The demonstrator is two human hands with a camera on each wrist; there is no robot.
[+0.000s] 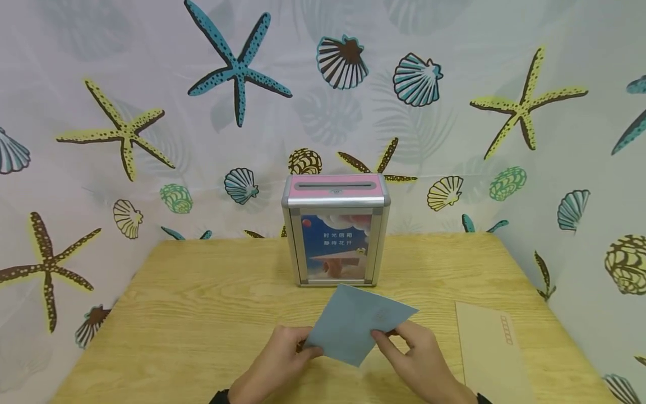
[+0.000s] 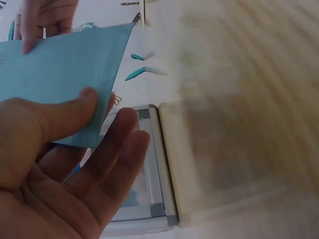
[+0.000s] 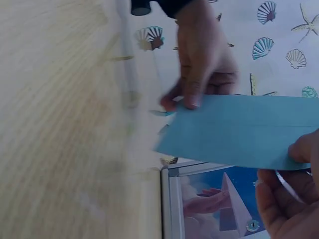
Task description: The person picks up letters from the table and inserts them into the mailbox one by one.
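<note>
Both hands hold a light blue envelope (image 1: 350, 322) tilted above the wooden table, just in front of a small box. My left hand (image 1: 282, 356) pinches its left corner between thumb and fingers. At the right edge, my right hand (image 1: 416, 356) pinches it the same way, thumb on top. The left wrist view shows the left thumb lying across the envelope (image 2: 55, 74), with the other fingers partly behind it. Behind stands the upright box (image 1: 335, 230), silver-framed, with a pink top, a long slot and a picture front.
A tan envelope (image 1: 489, 348) with small red squares lies flat on the table (image 1: 212, 292), to the right of the right hand. A white cloth (image 1: 323, 112) printed with starfish and shells rises behind the table and along its sides.
</note>
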